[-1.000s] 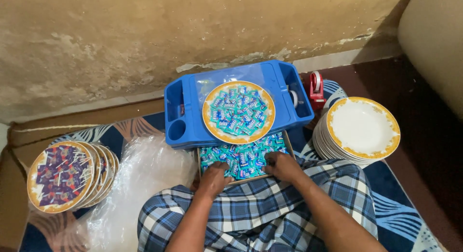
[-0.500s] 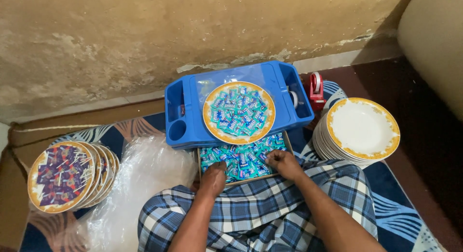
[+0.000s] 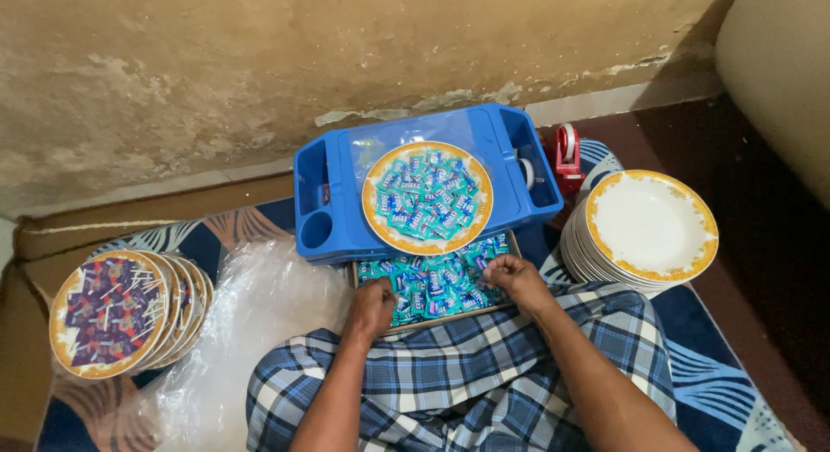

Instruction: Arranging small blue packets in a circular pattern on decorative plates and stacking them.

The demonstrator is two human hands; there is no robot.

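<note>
The small teal sachets [image 3: 432, 288] fill a shallow box [image 3: 450, 315] on the person's lap, just below the blue tray [image 3: 333, 201]. They look light, soft and slippery, best pinched at an edge. The left hand [image 3: 372, 307] rests curled on them, its grip unclear; the right hand [image 3: 514, 277] pinches one.

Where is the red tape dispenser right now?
In the head view, the red tape dispenser stands on the floor at the right, between the blue tray and the stack of white plates, near the wall.
</note>
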